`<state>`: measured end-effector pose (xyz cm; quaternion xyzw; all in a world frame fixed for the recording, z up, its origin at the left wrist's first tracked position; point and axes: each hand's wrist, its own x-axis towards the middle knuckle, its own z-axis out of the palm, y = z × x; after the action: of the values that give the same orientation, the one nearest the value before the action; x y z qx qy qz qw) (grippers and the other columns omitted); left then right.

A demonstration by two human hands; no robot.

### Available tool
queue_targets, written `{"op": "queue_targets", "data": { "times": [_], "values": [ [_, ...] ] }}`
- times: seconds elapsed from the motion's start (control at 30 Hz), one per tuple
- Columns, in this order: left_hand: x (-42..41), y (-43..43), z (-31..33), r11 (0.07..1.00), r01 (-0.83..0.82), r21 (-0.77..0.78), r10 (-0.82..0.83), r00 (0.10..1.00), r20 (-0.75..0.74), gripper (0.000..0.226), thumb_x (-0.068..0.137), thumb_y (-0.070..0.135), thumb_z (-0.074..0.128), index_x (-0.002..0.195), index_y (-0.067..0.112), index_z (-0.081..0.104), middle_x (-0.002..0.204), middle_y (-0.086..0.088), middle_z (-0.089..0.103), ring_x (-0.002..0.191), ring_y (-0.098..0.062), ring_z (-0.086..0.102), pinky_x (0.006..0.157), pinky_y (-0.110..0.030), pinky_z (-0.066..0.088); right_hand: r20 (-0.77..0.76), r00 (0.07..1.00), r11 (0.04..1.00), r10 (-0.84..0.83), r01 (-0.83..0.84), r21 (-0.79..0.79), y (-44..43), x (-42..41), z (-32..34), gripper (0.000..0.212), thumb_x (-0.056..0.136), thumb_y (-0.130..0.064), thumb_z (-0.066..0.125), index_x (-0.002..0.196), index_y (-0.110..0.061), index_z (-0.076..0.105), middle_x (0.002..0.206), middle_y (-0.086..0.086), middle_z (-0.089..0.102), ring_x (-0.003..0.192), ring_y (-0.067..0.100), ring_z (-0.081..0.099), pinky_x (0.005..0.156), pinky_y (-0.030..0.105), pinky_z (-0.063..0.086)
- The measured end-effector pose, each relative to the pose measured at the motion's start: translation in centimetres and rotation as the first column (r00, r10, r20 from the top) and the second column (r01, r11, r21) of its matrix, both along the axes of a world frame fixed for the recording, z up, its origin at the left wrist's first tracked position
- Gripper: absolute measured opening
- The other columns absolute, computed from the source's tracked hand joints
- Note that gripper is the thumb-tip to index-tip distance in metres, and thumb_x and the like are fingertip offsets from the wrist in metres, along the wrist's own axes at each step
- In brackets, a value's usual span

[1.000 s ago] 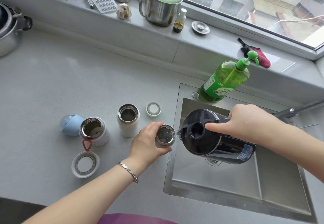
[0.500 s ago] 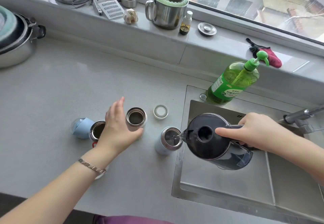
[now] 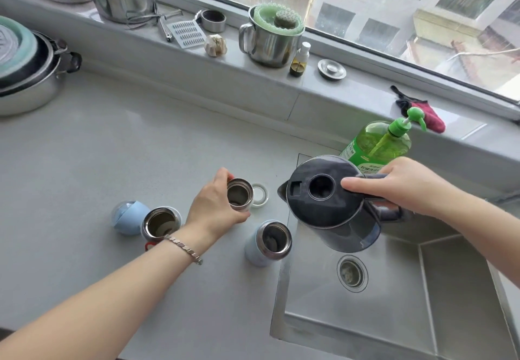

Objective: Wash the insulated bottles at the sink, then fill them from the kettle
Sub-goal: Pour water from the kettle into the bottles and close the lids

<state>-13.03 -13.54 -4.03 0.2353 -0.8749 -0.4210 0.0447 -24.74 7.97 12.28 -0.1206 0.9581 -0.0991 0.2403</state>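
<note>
Three open insulated bottles stand on the grey counter left of the sink [image 3: 394,317]. My left hand [image 3: 209,209] is wrapped around the white bottle [image 3: 239,195] in the middle. A pale blue bottle [image 3: 270,242] stands at the sink's edge, untouched. A wider white bottle [image 3: 161,223] stands to the left, partly behind my wrist. My right hand [image 3: 399,186] grips the handle of the dark kettle [image 3: 329,204], held level above the sink's left edge, its spout pointing left towards the white bottle. No water is pouring.
A blue cap [image 3: 128,217] lies left of the wide bottle and a white ring lid [image 3: 260,195] behind the middle one. A green soap bottle [image 3: 377,144] stands behind the kettle. Pots [image 3: 25,69], a steel mug [image 3: 270,41] and small items line the sill.
My left hand let go of the blue bottle, crossed left and closed on the white middle bottle. The kettle tipped back from pouring into the blue bottle and rose level.
</note>
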Motion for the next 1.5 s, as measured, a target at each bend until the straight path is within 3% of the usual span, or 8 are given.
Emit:
{"op": "queue_targets", "data": {
  "times": [0.13, 0.33, 0.57, 0.9, 1.13, 1.27, 1.5],
  "values": [
    [-0.8, 0.6, -0.4, 0.999, 0.014, 0.032, -0.015, 1.000, 0.005, 0.054, 0.060, 0.025, 0.083, 0.093, 0.021, 0.040, 0.092, 0.001, 0.061, 0.087, -0.024, 0.056, 0.073, -0.031, 0.043, -0.051, 0.995, 0.994, 0.085, -0.081, 0.069, -2.5, -0.9, 0.7, 0.065, 0.064, -0.063, 0.066, 0.041, -0.015, 0.029, 0.035, -0.005, 0.031, 0.041, 0.016, 0.032, 0.047, 0.026, 0.025],
    [-0.9, 0.3, -1.5, 0.990, 0.007, 0.140, -0.006, 1.000, -0.006, 0.059, 0.055, 0.024, 0.087, 0.101, 0.021, 0.050, 0.098, 0.002, 0.064, 0.092, -0.019, 0.059, 0.082, -0.034, 0.047, -0.070, 0.983, 0.968, 0.171, -0.154, 0.200, -5.7, -0.9, 1.2, 0.066, 0.066, -0.067, 0.063, 0.041, -0.013, 0.035, 0.022, -0.009, 0.030, 0.038, 0.014, 0.038, 0.042, 0.025, 0.027],
    [-0.6, 0.7, -2.3, 0.960, 0.001, 0.280, 0.026, 0.995, -0.093, 0.069, 0.052, 0.012, 0.088, 0.113, 0.022, 0.058, 0.108, 0.008, 0.057, 0.100, -0.007, 0.052, 0.084, -0.014, 0.037, -0.053, 0.968, 0.922, 0.244, -0.215, 0.321, -8.1, -0.3, 1.8, 0.062, 0.067, -0.068, 0.061, 0.043, -0.013, 0.047, 0.023, -0.008, 0.040, 0.043, 0.011, 0.047, 0.043, 0.023, 0.031],
    [-0.5, 0.5, -2.8, 0.965, -0.016, 0.263, 0.037, 0.996, -0.076, 0.071, 0.052, 0.019, 0.088, 0.115, 0.031, 0.056, 0.110, 0.008, 0.060, 0.103, -0.012, 0.054, 0.087, -0.030, 0.045, -0.057, 0.969, 0.911, 0.240, -0.205, 0.357, -9.0, -0.3, 2.1, 0.060, 0.067, -0.067, 0.060, 0.046, -0.012, 0.053, 0.042, -0.002, 0.054, 0.049, 0.014, 0.052, 0.049, 0.023, 0.039],
    [-0.5, 0.4, -2.7, 0.967, -0.015, 0.255, 0.034, 0.997, -0.071, 0.071, 0.053, 0.020, 0.088, 0.115, 0.031, 0.056, 0.110, 0.008, 0.060, 0.104, -0.014, 0.054, 0.087, -0.032, 0.045, -0.065, 0.964, 0.904, 0.258, -0.217, 0.369, -9.1, -0.4, 2.0, 0.061, 0.067, -0.068, 0.059, 0.048, -0.011, 0.052, 0.044, 0.000, 0.054, 0.051, 0.016, 0.054, 0.051, 0.024, 0.042],
    [-0.5, 0.4, -2.6, 0.968, -0.012, 0.252, 0.031, 0.997, -0.070, 0.070, 0.054, 0.020, 0.088, 0.115, 0.030, 0.056, 0.107, 0.010, 0.059, 0.103, -0.013, 0.053, 0.086, -0.030, 0.045, -0.064, 0.964, 0.902, 0.258, -0.216, 0.374, -9.2, -0.4, 1.8, 0.061, 0.066, -0.070, 0.059, 0.056, -0.010, 0.052, 0.055, 0.003, 0.055, 0.057, 0.019, 0.054, 0.054, 0.025, 0.043],
    [-0.4, 0.3, -2.6, 0.967, -0.007, 0.255, 0.024, 0.998, -0.063, 0.071, 0.055, 0.021, 0.088, 0.116, 0.031, 0.055, 0.110, 0.008, 0.059, 0.104, -0.013, 0.053, 0.088, -0.031, 0.044, -0.086, 0.958, 0.895, 0.275, -0.222, 0.387, -9.3, -0.2, 1.9, 0.063, 0.066, -0.072, 0.058, 0.057, -0.010, 0.047, 0.060, 0.004, 0.050, 0.059, 0.019, 0.049, 0.050, 0.026, 0.035]
  ]
}}
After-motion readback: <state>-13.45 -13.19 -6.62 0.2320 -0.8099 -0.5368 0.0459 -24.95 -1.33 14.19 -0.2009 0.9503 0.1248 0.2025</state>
